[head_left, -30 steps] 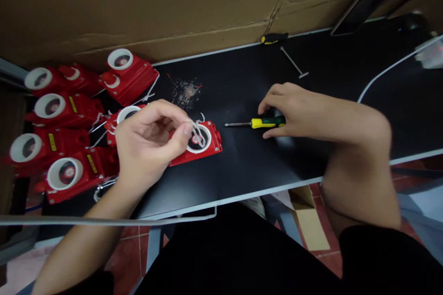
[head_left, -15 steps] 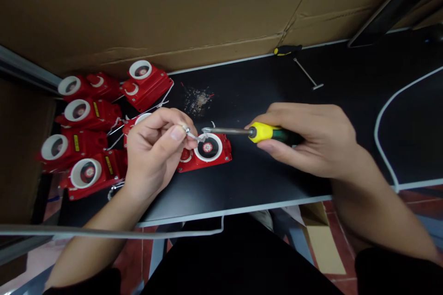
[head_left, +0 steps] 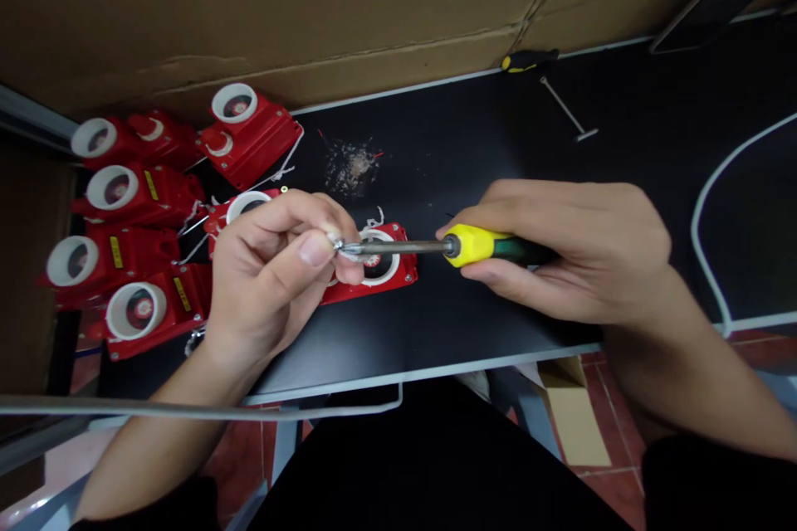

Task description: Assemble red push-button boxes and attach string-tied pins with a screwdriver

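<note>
My right hand [head_left: 566, 253] is closed round the yellow and dark green handle of a screwdriver [head_left: 404, 247], its shaft pointing left. The tip meets a small silvery screw [head_left: 339, 246] pinched between the thumb and forefinger of my left hand [head_left: 274, 265]. Whitish string or tape seems to cling about the screw; its exact kind is too small to tell. Below the shaft lies a red device [head_left: 406, 253] with a white ring, partly hidden by my left hand. A second red device [head_left: 249, 203] shows just behind that hand.
Several red devices with white rings [head_left: 137, 309] stand grouped at the left of the black table [head_left: 436, 323]. Pale crumbs [head_left: 354, 168] lie behind my hands. Toward the back are a yellow-black tool handle [head_left: 529, 60] and a thin metal T-shaped rod [head_left: 566, 109]. A cardboard wall [head_left: 349, 8] stands behind.
The screwdriver has come left and its tip now meets the screw in my left hand; before, it was apart, near the whitish strand. The view has shifted slightly.
</note>
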### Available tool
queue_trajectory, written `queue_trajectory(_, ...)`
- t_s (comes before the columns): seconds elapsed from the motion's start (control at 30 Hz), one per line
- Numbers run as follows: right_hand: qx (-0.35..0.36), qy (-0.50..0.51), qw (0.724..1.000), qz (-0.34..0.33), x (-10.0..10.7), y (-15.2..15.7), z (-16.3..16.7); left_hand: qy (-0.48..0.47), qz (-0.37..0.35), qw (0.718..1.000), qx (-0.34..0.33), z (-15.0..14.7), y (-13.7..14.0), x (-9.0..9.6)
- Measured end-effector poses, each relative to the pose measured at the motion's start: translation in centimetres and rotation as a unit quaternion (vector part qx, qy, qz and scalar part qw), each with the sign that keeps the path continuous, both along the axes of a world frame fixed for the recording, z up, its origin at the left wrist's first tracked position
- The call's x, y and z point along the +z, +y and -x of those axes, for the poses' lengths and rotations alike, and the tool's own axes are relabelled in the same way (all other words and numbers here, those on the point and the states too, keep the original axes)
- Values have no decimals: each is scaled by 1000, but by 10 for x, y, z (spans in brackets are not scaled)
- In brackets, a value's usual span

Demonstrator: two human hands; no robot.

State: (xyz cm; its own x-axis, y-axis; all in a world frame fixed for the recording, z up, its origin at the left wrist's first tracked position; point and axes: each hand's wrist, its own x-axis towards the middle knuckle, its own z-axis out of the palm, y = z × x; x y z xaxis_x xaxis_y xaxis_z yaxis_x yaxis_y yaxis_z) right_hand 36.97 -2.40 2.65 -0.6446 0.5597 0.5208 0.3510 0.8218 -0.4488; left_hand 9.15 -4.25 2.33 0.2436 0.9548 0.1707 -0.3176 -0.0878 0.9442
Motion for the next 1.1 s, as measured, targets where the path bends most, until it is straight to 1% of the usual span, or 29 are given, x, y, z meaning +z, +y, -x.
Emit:
queue_trajectory(0.1, -16, -3, 1000, -11, -2, -1, 1, 1, -2, 1000, 12, -1, 1, -1)
queue_trajectory(0.2, -44, -16, 998, -28, -2, -2, 2, 7, -30, 999, 39, -2, 3, -2)
queue_trajectory(0.37, -77, -39, 991, -101, -1, -3, 0, 48, -75, 994, 65, 1, 4, -2)
queue_trajectory(0.47, -86, -35, 987, -132, -1, -5, -1, 59, -73, 993, 75, 3, 2, 0)
queue_trajectory(0.57, -102, -46, 983, -142, 0, -8, -1, 42, -40, 996, 73, 2, 0, 1)
queue_trajectory(0.63, -110, -51, 981, -150, 0, -9, -1, 32, -31, 996, 76, 1, -1, 2)
queue_trajectory(0.83, -127, -49, 970, -202, 1, -12, -1, 24, -74, 993, 84, 0, 0, -3)
queue_trajectory(0.93, -127, -59, 968, -208, -1, -12, -3, 58, -95, 988, 105, 2, -2, -3)
queue_trajectory(1.03, -123, -82, 970, -191, -4, -11, -4, 103, -115, 981, 115, 4, -5, -2)
queue_trajectory(1.1, -117, -79, 973, -184, -5, -9, -5, 121, -126, 977, 126, 5, -6, 0)
